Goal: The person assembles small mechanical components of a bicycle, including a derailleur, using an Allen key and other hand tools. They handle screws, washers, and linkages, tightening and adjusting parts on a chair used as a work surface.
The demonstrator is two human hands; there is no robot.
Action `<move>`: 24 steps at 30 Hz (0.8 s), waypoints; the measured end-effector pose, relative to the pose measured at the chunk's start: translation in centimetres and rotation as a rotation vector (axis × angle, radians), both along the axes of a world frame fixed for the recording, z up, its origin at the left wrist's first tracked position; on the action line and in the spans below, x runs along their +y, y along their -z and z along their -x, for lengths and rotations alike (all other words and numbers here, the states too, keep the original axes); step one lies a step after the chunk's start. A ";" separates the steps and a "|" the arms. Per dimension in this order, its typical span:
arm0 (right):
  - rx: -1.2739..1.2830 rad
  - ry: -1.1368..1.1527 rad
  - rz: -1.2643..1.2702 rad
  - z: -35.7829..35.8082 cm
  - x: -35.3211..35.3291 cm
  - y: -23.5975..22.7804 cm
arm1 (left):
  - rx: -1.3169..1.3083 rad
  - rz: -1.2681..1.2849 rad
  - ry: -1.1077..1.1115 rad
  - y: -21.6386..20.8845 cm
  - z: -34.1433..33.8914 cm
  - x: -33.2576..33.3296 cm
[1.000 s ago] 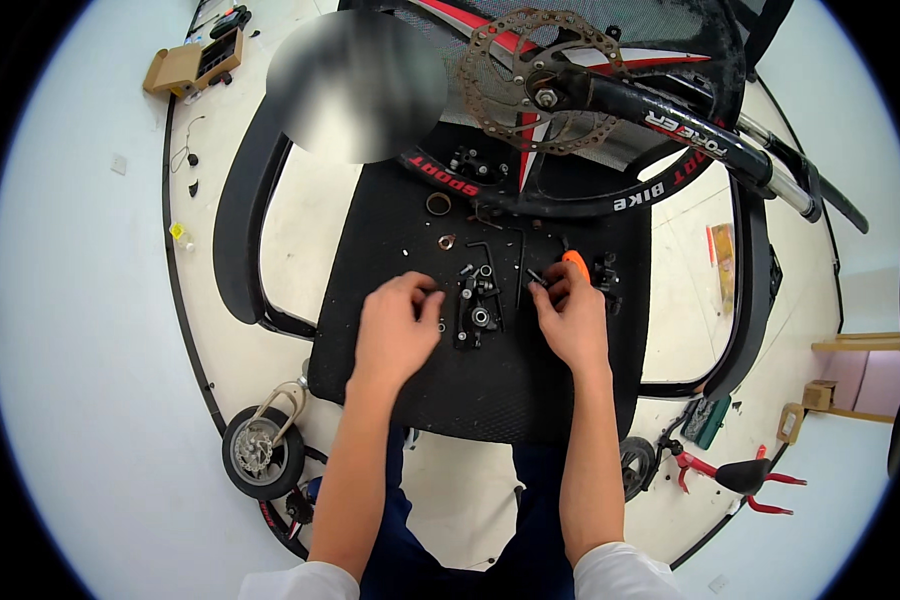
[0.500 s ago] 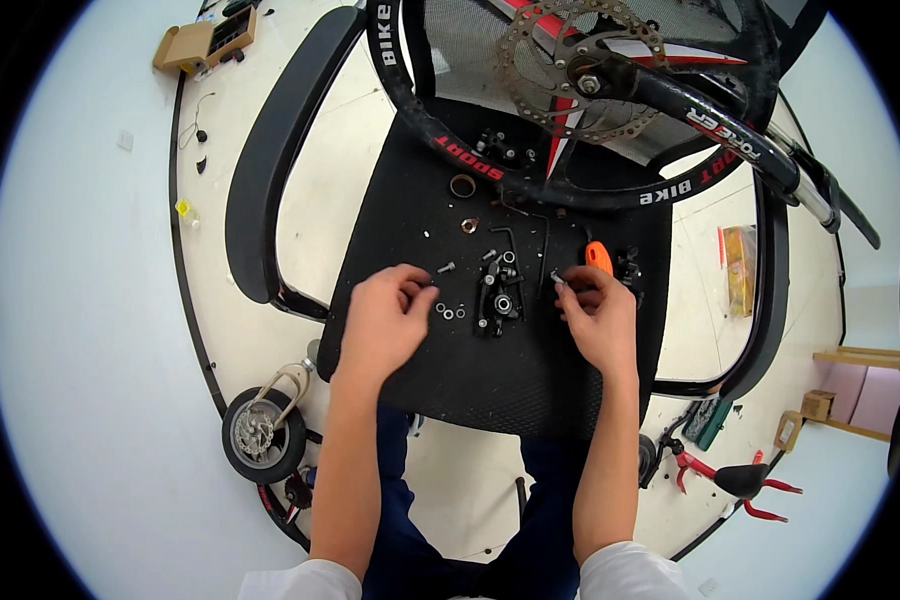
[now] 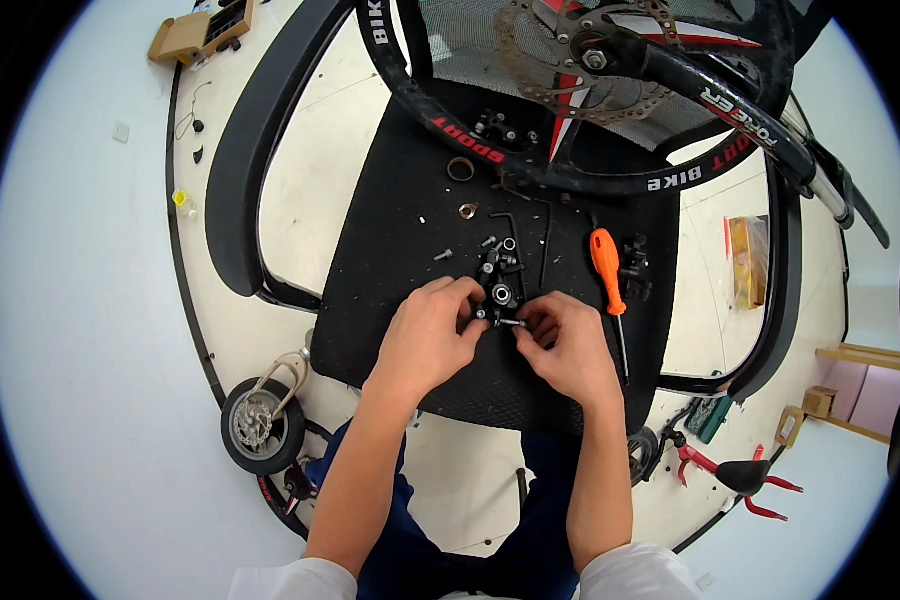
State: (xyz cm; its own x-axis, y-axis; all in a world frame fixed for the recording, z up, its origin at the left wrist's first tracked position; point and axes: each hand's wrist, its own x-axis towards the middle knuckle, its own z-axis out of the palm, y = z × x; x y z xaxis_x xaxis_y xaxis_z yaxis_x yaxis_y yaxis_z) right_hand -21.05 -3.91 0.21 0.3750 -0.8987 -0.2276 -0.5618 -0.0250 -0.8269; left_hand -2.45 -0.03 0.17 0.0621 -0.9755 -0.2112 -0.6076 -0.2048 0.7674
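A black disc brake caliper [image 3: 502, 292] lies on the black chair seat between my hands. My left hand [image 3: 425, 335] has its fingers closed at the caliper's lower left end. Between the fingertips of my right hand [image 3: 567, 345] is a small silver bolt [image 3: 511, 322], which points left at the caliper's lower end. Above the caliper are a washer [image 3: 510, 244], a loose bolt [image 3: 488, 242] and an L-shaped hex key [image 3: 546, 245]. Another bolt [image 3: 443, 255] sits beyond my left hand. To the right lies an orange-handled screwdriver [image 3: 604, 260].
A bicycle wheel [image 3: 610, 180] with a brake rotor [image 3: 530, 90] and fork rises over the far seat. A metal ring [image 3: 460, 169] and a copper-coloured nut [image 3: 468, 211] lie before it. Black armrests [image 3: 255, 150] flank the seat. Black parts [image 3: 635, 262] rest beside the screwdriver.
Both hands have moved inward to the caliper, the right one bringing the bolt leftward and down. The screwdriver's shaft has come into sight, and the small washers are now hidden by my left hand.
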 end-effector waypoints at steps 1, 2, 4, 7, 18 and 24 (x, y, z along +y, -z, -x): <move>0.000 -0.006 -0.002 0.0 -0.1 0.0 | -0.001 0.010 -0.011 0.0 0.1 -0.1; -0.001 -0.011 -0.004 -0.1 -0.2 -0.1 | -0.001 0.020 -0.023 0.0 0.3 -0.1; 0.000 -0.033 0.002 -0.1 0.1 -0.2 | 0.011 0.026 -0.044 0.2 0.7 0.0; -0.002 -0.033 0.004 0.2 0.2 -0.2 | 0.053 0.024 -0.073 0.8 1.2 0.0; 0.028 -0.068 -0.041 -0.9 0.2 -0.5 | 0.211 0.010 -0.271 0.3 -3.5 0.5; 0.037 -0.048 -0.060 -1.1 0.5 -0.5 | 0.088 0.079 -0.167 0.9 -5.5 1.2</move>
